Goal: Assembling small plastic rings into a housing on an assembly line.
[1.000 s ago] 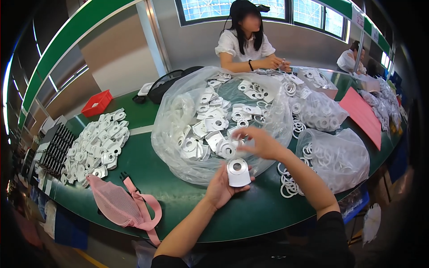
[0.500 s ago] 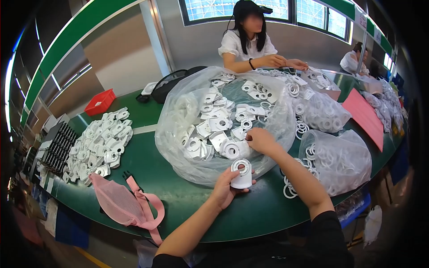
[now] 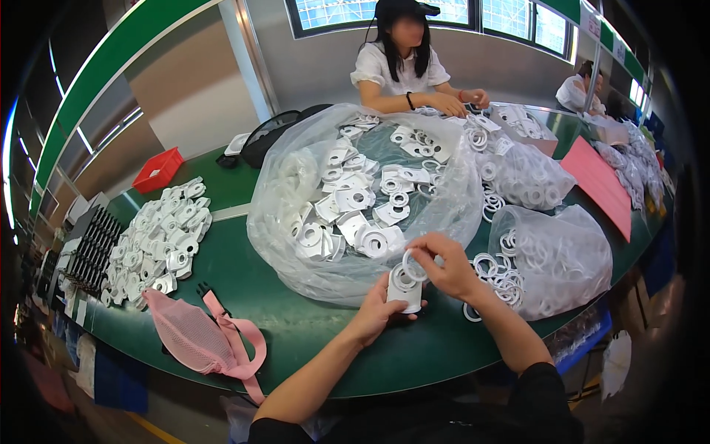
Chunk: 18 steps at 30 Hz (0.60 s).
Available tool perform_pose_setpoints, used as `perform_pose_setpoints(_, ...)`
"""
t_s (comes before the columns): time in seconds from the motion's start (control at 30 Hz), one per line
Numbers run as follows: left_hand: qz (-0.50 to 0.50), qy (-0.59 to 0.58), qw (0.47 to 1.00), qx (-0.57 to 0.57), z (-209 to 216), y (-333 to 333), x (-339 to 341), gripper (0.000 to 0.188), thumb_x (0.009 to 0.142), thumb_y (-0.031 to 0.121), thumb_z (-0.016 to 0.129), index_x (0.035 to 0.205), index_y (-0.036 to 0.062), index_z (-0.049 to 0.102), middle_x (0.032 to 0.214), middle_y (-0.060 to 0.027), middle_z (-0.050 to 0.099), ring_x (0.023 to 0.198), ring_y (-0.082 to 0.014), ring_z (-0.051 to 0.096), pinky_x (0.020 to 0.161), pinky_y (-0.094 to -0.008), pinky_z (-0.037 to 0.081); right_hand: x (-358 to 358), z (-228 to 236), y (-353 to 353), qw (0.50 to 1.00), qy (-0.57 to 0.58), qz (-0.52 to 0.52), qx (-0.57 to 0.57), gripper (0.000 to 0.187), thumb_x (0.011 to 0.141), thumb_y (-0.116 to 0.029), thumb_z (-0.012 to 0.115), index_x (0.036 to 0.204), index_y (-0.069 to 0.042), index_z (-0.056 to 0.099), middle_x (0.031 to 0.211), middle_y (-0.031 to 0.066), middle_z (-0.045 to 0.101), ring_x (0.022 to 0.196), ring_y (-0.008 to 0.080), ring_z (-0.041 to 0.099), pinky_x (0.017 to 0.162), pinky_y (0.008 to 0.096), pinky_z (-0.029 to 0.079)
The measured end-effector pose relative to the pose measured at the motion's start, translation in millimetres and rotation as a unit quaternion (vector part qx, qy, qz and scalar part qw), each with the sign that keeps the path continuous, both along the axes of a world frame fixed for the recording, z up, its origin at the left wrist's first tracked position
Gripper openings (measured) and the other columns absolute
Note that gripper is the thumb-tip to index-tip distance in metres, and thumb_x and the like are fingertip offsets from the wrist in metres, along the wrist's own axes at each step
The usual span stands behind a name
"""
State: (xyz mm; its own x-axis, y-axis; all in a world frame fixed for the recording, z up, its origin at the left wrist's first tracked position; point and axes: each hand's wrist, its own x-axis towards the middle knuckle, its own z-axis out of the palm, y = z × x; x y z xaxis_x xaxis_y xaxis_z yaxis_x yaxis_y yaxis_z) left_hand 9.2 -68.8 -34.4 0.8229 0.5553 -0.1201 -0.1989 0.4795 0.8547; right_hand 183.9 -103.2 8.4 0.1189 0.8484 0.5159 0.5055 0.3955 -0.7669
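Note:
My left hand (image 3: 376,316) is closed around a white plastic plate (image 3: 404,291) with a round hole, held over the near side of the table. Right above that hole, my right hand (image 3: 446,266) pinches a white ring (image 3: 416,266); whether ring and plate touch, I cannot tell. Beyond my hands, an opened clear plastic bag (image 3: 285,255) holds a heap of white plates (image 3: 355,198) and some rings. More loose white rings (image 3: 497,275) lie to the right of my right forearm, at the mouth of a clear bag of rings (image 3: 566,259).
A pile of white plates (image 3: 159,240) lies at the left beside stacked black trays (image 3: 92,244). Nearer are a pink mesh pouch (image 3: 188,333) with its strap and, farther back, a red bin (image 3: 158,169). Across the green table (image 3: 318,362) a co-worker (image 3: 403,66) handles similar parts.
My right hand has come from the opened bag toward my left hand, and a white ring now shows in its fingers above the plate. The view has shifted slightly.

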Motion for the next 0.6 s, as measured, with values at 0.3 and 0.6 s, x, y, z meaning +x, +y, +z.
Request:
perform_pose_setpoints(0.3, -0.028, 0.016, 0.999, 0.018, -1.6, -7.6, 3.1, 0.055, 0.084, -0.004, 0.046, 0.134, 0.0072, 0.025, 0.120, -0.0134, 0.051, 0.101, -0.0280, 0.060, 0.072, -0.0300, 0.054, 2.3, -21.3, -9.1, 0.985, -0.167, 0.013, 0.049, 0.014, 0.078, -0.009, 0.064, 0.091, -0.006, 0.066, 0.074, 0.0075, 0.055, 0.070, 0.0235, 0.055, 0.059, 0.0306, 0.043)
perform_pose_setpoints(0.6, -0.019, 0.013, 1.000, 0.022, -1.1, -8.8, 1.7, 0.043, 0.092, 0.009, 0.045, 0.132, 0.0065, 0.031, 0.112, -0.0114, 0.057, 0.095, -0.0248, 0.063, 0.063, -0.0267, 0.054, -2.6, -18.7, -13.5, 0.980, -0.192, -0.004, 0.050, 0.012, 0.077, -0.011, 0.065, 0.089, -0.007, 0.067, 0.073, 0.0056, 0.054, 0.069, 0.0225, 0.055, 0.059, 0.0323, 0.045)
